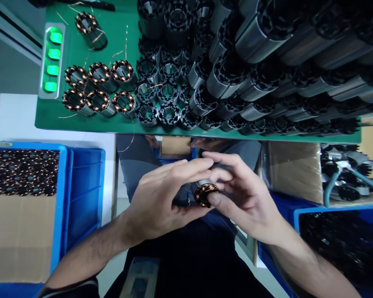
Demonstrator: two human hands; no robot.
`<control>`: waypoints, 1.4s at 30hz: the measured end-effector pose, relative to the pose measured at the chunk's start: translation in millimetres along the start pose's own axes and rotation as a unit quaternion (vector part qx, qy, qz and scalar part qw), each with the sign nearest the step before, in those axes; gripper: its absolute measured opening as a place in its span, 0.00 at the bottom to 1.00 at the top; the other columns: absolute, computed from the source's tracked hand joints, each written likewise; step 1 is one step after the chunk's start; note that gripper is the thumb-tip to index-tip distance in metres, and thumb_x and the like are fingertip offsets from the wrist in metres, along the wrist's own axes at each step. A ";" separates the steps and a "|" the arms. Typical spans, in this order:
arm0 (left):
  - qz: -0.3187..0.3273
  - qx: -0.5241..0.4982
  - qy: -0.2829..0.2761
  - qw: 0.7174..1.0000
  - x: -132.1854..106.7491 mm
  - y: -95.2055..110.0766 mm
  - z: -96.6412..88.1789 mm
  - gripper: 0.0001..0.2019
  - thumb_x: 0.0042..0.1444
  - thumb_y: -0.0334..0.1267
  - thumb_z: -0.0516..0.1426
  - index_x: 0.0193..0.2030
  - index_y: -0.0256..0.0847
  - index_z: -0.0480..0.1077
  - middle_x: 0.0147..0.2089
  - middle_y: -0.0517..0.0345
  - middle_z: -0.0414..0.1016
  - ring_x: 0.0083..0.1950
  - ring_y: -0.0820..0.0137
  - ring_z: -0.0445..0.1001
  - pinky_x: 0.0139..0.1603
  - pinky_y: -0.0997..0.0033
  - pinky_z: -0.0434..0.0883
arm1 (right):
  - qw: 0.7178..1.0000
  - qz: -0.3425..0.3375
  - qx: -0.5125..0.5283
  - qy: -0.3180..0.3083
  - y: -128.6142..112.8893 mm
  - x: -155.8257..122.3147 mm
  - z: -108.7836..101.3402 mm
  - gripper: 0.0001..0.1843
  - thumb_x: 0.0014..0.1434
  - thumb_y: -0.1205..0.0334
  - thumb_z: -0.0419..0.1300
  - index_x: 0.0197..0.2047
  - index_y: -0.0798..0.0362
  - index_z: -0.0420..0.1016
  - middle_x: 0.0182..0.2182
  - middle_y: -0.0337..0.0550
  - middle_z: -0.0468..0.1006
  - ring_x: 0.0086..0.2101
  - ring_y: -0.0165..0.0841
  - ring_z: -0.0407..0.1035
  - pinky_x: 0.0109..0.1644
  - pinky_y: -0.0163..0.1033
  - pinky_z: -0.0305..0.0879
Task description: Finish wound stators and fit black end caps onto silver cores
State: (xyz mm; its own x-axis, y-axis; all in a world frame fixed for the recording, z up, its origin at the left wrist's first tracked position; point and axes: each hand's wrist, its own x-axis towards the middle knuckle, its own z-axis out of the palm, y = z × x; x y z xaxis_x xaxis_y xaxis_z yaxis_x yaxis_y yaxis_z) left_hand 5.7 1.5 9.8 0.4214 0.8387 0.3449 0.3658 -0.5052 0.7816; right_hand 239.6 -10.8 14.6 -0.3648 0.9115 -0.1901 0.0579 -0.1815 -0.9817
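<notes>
Over my lap, both hands surround one motor stator (205, 191), a small metal cylinder with a ring of copper windings at the end turned toward me. My left hand (158, 194) curves around its left side, fingers over the top and thumb below. My right hand (245, 194) grips it from the right, its thumb at the copper ring. The fingers hide much of the cylinder. Beyond, on the green work mat (118, 124), stand several copper-wound stators (99, 101) with loose wire ends.
Rows of unwound stator cores (170, 111) crowd the mat, stacked higher at right. A light strip (52, 62) glows green at left. A blue bin (81, 194) holds wound stators and cardboard. Another blue bin (295, 231) with dark parts stands right. Someone's legs (132, 157) show beyond.
</notes>
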 end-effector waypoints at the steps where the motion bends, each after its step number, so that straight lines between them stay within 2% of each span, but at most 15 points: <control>1: 0.001 -0.003 -0.001 1.000 -0.5 -1.6 0.9 0.24 0.75 0.44 0.73 0.71 0.47 0.73 0.69 0.51 0.89 0.67 0.61 0.91 0.75 0.65 0.86 | 0.999 -0.025 -0.029 0.019 -0.7 0.6 -0.6 0.30 0.75 0.58 0.77 0.75 0.37 0.80 0.47 0.40 0.88 0.46 0.36 0.85 0.52 0.40 0.86; 3: 0.015 -0.006 0.005 1.000 -2.5 -4.7 2.9 0.24 0.76 0.45 0.72 0.72 0.48 0.73 0.69 0.52 0.90 0.63 0.61 0.93 0.73 0.64 0.87 | 0.990 -0.082 -0.092 0.066 -2.5 2.6 -2.1 0.19 0.69 0.60 0.82 0.61 0.40 0.91 0.47 0.42 0.88 0.46 0.37 0.85 0.51 0.41 0.85; 6: 0.043 0.018 0.051 0.998 -4.5 -5.3 5.1 0.19 0.73 0.45 0.74 0.66 0.50 0.79 0.57 0.61 0.94 0.50 0.64 0.95 0.65 0.65 0.91 | 0.979 -0.137 -0.110 0.103 -2.6 6.1 -5.0 0.04 0.69 0.61 0.82 0.43 0.42 0.94 0.38 0.41 0.87 0.38 0.37 0.82 0.51 0.47 0.87; 9: 0.022 0.028 0.107 0.994 -1.7 -1.3 5.8 0.15 0.68 0.46 0.78 0.55 0.51 0.83 0.47 0.66 0.94 0.43 0.69 0.93 0.55 0.70 0.91 | 0.977 -0.130 -0.027 0.167 2.1 7.7 -7.5 0.03 0.72 0.57 0.80 0.43 0.39 0.94 0.31 0.37 0.83 0.35 0.37 0.78 0.60 0.55 0.90; 12: -0.014 0.003 0.143 0.990 4.5 1.8 6.5 0.15 0.64 0.44 0.80 0.52 0.50 0.84 0.46 0.65 0.93 0.41 0.68 0.92 0.46 0.70 0.91 | 0.954 -0.127 0.022 0.270 8.0 6.4 -6.2 0.04 0.74 0.54 0.79 0.43 0.38 0.94 0.32 0.37 0.81 0.38 0.36 0.76 0.64 0.53 0.89; 14: -0.005 -0.005 0.178 0.984 8.0 1.6 7.7 0.16 0.62 0.42 0.81 0.51 0.49 0.85 0.44 0.65 0.93 0.39 0.69 0.90 0.42 0.71 0.89 | 0.952 -0.173 -0.028 0.249 10.8 4.7 -2.3 0.04 0.71 0.56 0.81 0.48 0.39 0.94 0.35 0.38 0.84 0.39 0.36 0.78 0.64 0.51 0.89; 16: 0.006 -0.009 0.194 0.981 9.6 0.2 8.9 0.16 0.62 0.40 0.81 0.52 0.47 0.85 0.43 0.63 0.93 0.38 0.70 0.89 0.41 0.73 0.88 | 0.950 -0.232 -0.092 0.186 12.0 3.6 2.3 0.14 0.66 0.61 0.84 0.54 0.43 0.93 0.38 0.39 0.89 0.39 0.37 0.81 0.63 0.52 0.88; 19: 0.002 -0.001 0.168 0.986 9.0 -2.3 9.7 0.13 0.66 0.40 0.79 0.53 0.46 0.85 0.46 0.61 0.93 0.43 0.70 0.90 0.47 0.74 0.87 | 0.945 -0.262 -0.132 0.140 10.5 4.6 4.0 0.11 0.67 0.67 0.81 0.50 0.45 0.91 0.39 0.38 0.91 0.37 0.36 0.83 0.63 0.51 0.88; 24: 0.010 0.029 0.112 0.993 7.8 -4.5 12.6 0.15 0.72 0.42 0.74 0.58 0.44 0.78 0.49 0.58 0.89 0.46 0.69 0.86 0.49 0.71 0.84 | 0.943 -0.264 -0.149 0.140 7.3 7.0 -2.1 0.10 0.66 0.69 0.81 0.45 0.46 0.90 0.37 0.37 0.91 0.35 0.34 0.83 0.66 0.51 0.84; 27: 0.038 0.019 0.079 0.996 8.3 -4.8 17.3 0.14 0.77 0.40 0.67 0.62 0.41 0.71 0.51 0.50 0.84 0.54 0.62 0.83 0.53 0.63 0.84 | 0.960 -0.206 -0.054 0.185 10.1 4.8 6.0 0.06 0.70 0.64 0.81 0.44 0.45 0.91 0.35 0.37 0.90 0.37 0.34 0.83 0.56 0.45 0.85; 30: 0.063 0.059 0.095 0.992 8.5 -6.5 22.6 0.12 0.77 0.39 0.64 0.60 0.38 0.70 0.51 0.48 0.79 0.54 0.63 0.81 0.51 0.65 0.82 | 0.973 -0.083 0.099 0.190 14.3 1.9 22.1 0.06 0.72 0.54 0.81 0.49 0.42 0.94 0.38 0.38 0.90 0.37 0.32 0.84 0.44 0.37 0.83; 33: 0.094 0.130 0.117 0.980 7.5 -10.9 28.6 0.12 0.80 0.44 0.62 0.57 0.37 0.73 0.51 0.48 0.76 0.49 0.65 0.77 0.49 0.67 0.80 | 0.969 -0.009 0.182 0.168 18.0 1.1 35.4 0.12 0.68 0.47 0.83 0.51 0.39 0.96 0.40 0.37 0.91 0.38 0.30 0.83 0.46 0.35 0.82; 38: 0.109 0.185 0.122 0.969 2.2 -13.4 35.8 0.05 0.77 0.37 0.61 0.54 0.39 0.73 0.51 0.50 0.75 0.46 0.64 0.72 0.49 0.65 0.78 | 0.965 0.002 0.196 0.173 22.2 0.5 37.6 0.05 0.73 0.51 0.80 0.44 0.40 0.95 0.39 0.37 0.89 0.40 0.29 0.82 0.48 0.34 0.81; 40: 0.105 0.172 0.112 0.973 -0.2 -9.5 34.0 0.06 0.74 0.35 0.61 0.55 0.40 0.74 0.52 0.50 0.73 0.46 0.64 0.72 0.49 0.65 0.78 | 0.974 -0.005 0.168 0.150 19.8 0.7 28.7 0.05 0.75 0.53 0.78 0.44 0.42 0.93 0.39 0.38 0.88 0.40 0.31 0.82 0.47 0.35 0.82; 42: 0.085 0.140 0.097 0.982 -0.6 -5.6 29.1 0.08 0.73 0.34 0.62 0.56 0.43 0.75 0.52 0.52 0.72 0.46 0.66 0.74 0.48 0.67 0.78 | 0.989 -0.036 0.082 0.116 13.6 2.5 13.3 0.04 0.75 0.56 0.77 0.45 0.43 0.92 0.44 0.41 0.88 0.43 0.33 0.84 0.50 0.38 0.84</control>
State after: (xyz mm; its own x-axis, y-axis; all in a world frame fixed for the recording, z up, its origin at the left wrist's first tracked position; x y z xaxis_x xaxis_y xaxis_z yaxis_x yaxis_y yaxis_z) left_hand 27.6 -2.2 -9.9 0.3396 0.7471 0.5714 0.5300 -0.6539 0.5400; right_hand 227.1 -15.9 0.9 -0.1381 0.9809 -0.1372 -0.1191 -0.1539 -0.9809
